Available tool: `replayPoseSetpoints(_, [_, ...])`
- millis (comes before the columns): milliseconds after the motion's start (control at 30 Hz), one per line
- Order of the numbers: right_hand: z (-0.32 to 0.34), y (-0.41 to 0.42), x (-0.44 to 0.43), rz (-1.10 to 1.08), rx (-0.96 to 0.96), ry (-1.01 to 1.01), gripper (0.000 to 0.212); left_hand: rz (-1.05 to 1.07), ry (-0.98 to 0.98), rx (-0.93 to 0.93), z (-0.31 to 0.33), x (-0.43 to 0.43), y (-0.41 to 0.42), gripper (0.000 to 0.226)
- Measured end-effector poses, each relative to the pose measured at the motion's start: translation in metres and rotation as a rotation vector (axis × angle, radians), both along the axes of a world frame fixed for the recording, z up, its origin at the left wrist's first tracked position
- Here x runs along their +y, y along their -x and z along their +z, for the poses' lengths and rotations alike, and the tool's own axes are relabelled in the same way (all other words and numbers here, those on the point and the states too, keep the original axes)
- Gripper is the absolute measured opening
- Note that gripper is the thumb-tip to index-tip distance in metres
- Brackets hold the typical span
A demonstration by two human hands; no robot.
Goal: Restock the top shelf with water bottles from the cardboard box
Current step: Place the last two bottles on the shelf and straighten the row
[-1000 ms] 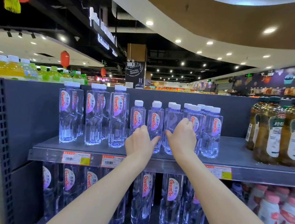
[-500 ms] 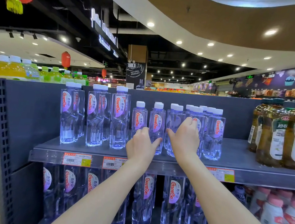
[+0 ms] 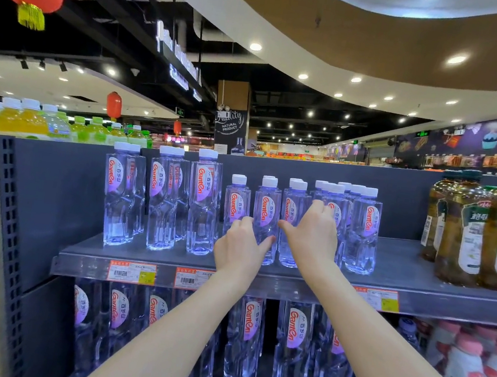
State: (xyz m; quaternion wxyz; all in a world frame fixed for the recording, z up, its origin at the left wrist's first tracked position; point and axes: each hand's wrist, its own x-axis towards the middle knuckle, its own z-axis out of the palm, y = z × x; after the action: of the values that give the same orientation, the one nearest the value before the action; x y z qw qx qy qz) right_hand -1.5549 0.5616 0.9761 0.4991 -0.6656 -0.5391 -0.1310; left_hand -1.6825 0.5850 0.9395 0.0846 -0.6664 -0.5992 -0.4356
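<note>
you're at the placing-and-tidying end of a restock round, by my reading: both your hands are up among the small water bottles (image 3: 363, 226) standing on the top shelf (image 3: 402, 268), and no cardboard box shows anywhere in view.

your left hand (image 3: 242, 246) sits low against the two leftmost small bottles, fingers curled away from the camera and thumb lying on the front of the second one. i can't tell whether it grips a bottle or only steadies the pair. your right hand (image 3: 312, 239) is a little higher, thumb spread across the third bottle and fingers reaching in beside it toward the packed cluster on the right. again, a real grip or just a nudge is not clear from here.

the small bottles stand upright, between the tall water bottles (image 3: 164, 197) on the left and the brown tea bottles (image 3: 465, 231) on the right. bare shelf remains in front of and beside the cluster, so i'd judge the job unfinished.

next, square the front bottles into line, let go without tipping the narrow neighbours, then drop your hands and look down to find the box for more.
</note>
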Motion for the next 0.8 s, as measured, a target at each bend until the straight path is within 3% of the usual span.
replayPoseSetpoints(333, [0.003, -0.015, -0.001, 0.059, -0.027, 0.064, 0.025, -0.018, -0.026, -0.008, -0.005, 0.004, 0.001, 0.065])
replayPoseSetpoints(400, [0.003, -0.014, -0.001, 0.06, -0.021, 0.071, 0.026, -0.009, -0.019, -0.001, -0.004, 0.004, 0.001, 0.072])
replayPoseSetpoints(533, [0.001, -0.012, -0.002, 0.067, -0.02, 0.075, 0.049, 0.044, 0.003, 0.055, -0.006, 0.003, -0.004, 0.076])
replayPoseSetpoints(800, [0.002, -0.013, 0.0, 0.101, -0.024, 0.095, 0.042, 0.053, 0.016, -0.014, -0.003, 0.0, -0.012, 0.071])
